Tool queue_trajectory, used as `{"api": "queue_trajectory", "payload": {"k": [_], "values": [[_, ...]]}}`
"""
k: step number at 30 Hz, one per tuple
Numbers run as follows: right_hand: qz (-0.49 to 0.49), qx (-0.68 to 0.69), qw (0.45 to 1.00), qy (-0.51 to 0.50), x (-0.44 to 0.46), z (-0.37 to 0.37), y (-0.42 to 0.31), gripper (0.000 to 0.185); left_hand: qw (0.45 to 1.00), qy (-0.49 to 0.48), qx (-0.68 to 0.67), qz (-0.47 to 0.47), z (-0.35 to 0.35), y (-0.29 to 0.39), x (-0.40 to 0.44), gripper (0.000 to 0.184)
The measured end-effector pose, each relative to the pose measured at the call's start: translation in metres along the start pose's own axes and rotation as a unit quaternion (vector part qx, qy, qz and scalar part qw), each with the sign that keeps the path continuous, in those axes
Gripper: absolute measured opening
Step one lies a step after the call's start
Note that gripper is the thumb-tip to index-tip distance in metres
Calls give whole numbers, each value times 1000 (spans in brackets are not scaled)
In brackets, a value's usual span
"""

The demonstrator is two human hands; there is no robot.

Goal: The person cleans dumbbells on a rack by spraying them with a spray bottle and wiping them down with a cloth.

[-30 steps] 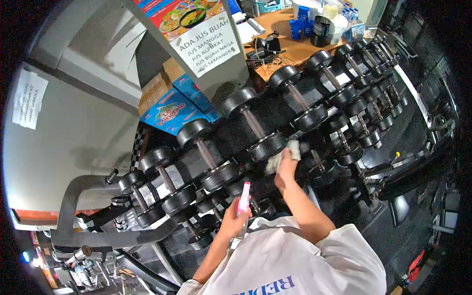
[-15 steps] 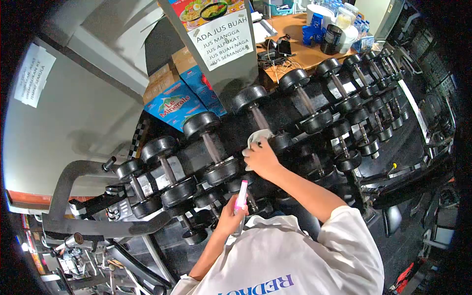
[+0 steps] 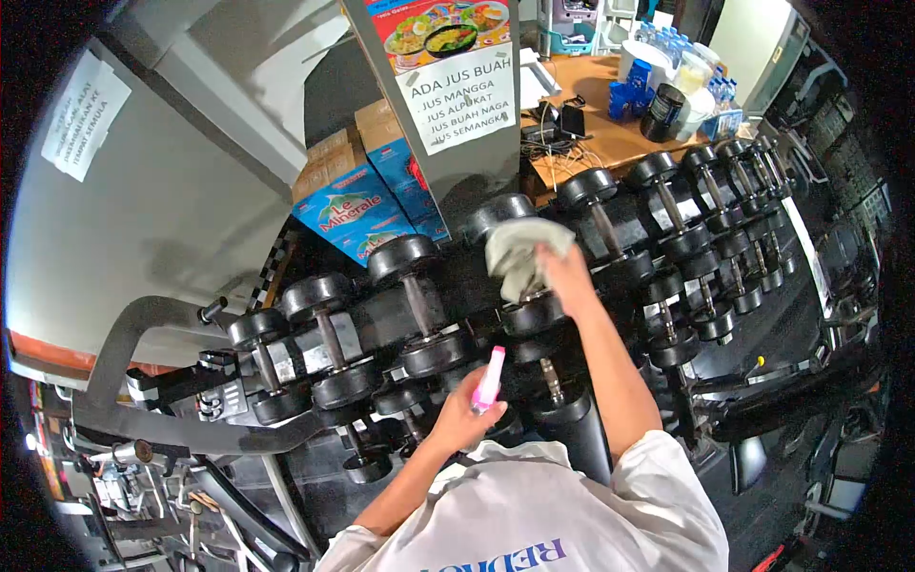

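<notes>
My right hand is closed on a pale grey cloth, blurred a little by motion. The cloth lies over the handle and part of the far head of a black dumbbell on the upper tier of the rack. Close to my body, my left hand wraps round what looks like a spray bottle with a pink-and-white head pointing away from me; its lower part is hidden by the hand. To the left of the cloth rests another black dumbbell, and one more sits to its right.
Several smaller dumbbells fill the lower tier. Behind the rack stand a grey pillar with a juice sign, blue water cartons and a wooden table with cups and bottles. A grey metal machine frame is at left.
My right hand and the cloth have moved up the dumbbell from its near head toward its far head. The cloth is spread wider. My left hand still holds the bottle; the view has shifted slightly.
</notes>
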State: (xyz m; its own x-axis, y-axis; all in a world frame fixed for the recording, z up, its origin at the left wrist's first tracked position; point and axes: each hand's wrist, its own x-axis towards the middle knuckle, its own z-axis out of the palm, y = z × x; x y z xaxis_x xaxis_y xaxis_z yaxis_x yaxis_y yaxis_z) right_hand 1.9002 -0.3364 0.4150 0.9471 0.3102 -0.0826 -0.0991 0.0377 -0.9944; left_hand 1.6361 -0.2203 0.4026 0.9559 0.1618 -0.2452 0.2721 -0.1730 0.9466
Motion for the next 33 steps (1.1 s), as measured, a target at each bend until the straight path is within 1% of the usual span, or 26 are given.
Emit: {"api": "queue_trajectory", "payload": {"k": [1, 2, 4, 5, 7, 8, 10, 11, 12, 14, 15, 16, 17, 18, 20, 22, 23, 25, 26, 28, 29, 30, 32, 33], "values": [[12, 90, 995, 41, -2, -9, -17, 32, 999, -8, 17, 31, 3, 2, 11, 58], [2, 125, 985, 115, 13, -14, -12, 32, 982, 10, 120, 148, 4, 15, 24, 66], [-70, 160, 977, 125, 32, -27, -14, 33, 965, -28, 188, 183, 8, 39, 46, 77], [-69, 161, 976, 126, 37, -26, -21, 33, 961, -48, 218, 163, 12, 50, 56, 81], [-120, 19, 988, 92, 49, -21, -31, 32, 945, -71, 298, 113, 23, 65, 73, 87], [-180, 1, 981, 77, 70, -16, -10, 33, 945, -72, 298, 112, 28, 62, 77, 87], [-260, -147, 954, -23, 99, -1, 13, 36, 892, -91, 430, 104, 36, 53, 87, 89], [-291, -226, 927, -67, 97, 10, 6, 37, 883, -62, 449, 124, 37, 53, 85, 89], [-319, -302, 892, -109, 94, 23, 0, 38, 882, -63, 450, 123, 35, 55, 88, 89], [-338, -485, 791, -159, 84, 42, -11, 38, 873, -113, 473, 47, 31, 68, 89, 88], [-403, -507, 738, -192, 90, 51, -6, 27, 874, -111, 471, 41, 32, 63, 89, 88], [-437, -554, 668, -238, 94, 61, -2, 19, 879, -94, 462, 71, 32, 57, 88, 88], [-435, -585, 640, -244, 95, 71, 1, 19, 881, -76, 455, 103, 33, 53, 87, 89], [-432, -615, 611, -248, 98, 81, 3, 19, 881, -76, 456, 102, 34, 51, 87, 89], [-429, -622, 603, -257, 114, 100, 13, 16, 870, -67, 479, 100, 35, 53, 88, 88], [-320, -690, 575, -302, 120, 119, 15, 19, 873, -67, 475, 85, 34, 53, 87, 86], [-322, -689, 574, -305, 120, 127, 14, 19, 883, -64, 454, 98, 33, 50, 87, 85], [-237, -745, 532, -325, 123, 144, 5, 25, 897, -43, 421, 129, 32, 43, 86, 83], [-191, -762, 523, -331, 130, 156, 12, 29, 891, -49, 436, 113, 33, 45, 86, 81], [-164, -770, 535, -308, 137, 170, 27, 27, 887, -35, 439, 140, 35, 35, 86, 85], [-157, -755, 557, -310, 157, 177, 60, 27, 886, -57, 445, 116, 35, 33, 89, 86], [-163, -754, 557, -307, 162, 174, 49, 27, 884, -51, 449, 118, 35, 35, 89, 86], [-124, -728, 555, -383, 164, 162, 15, 33, 885, -59, 451, 103, 34, 41, 89, 86], [-87, -681, 585, -432, 172, 152, -5, 38, 878, -67, 462, 105, 32, 45, 88, 86]]}}
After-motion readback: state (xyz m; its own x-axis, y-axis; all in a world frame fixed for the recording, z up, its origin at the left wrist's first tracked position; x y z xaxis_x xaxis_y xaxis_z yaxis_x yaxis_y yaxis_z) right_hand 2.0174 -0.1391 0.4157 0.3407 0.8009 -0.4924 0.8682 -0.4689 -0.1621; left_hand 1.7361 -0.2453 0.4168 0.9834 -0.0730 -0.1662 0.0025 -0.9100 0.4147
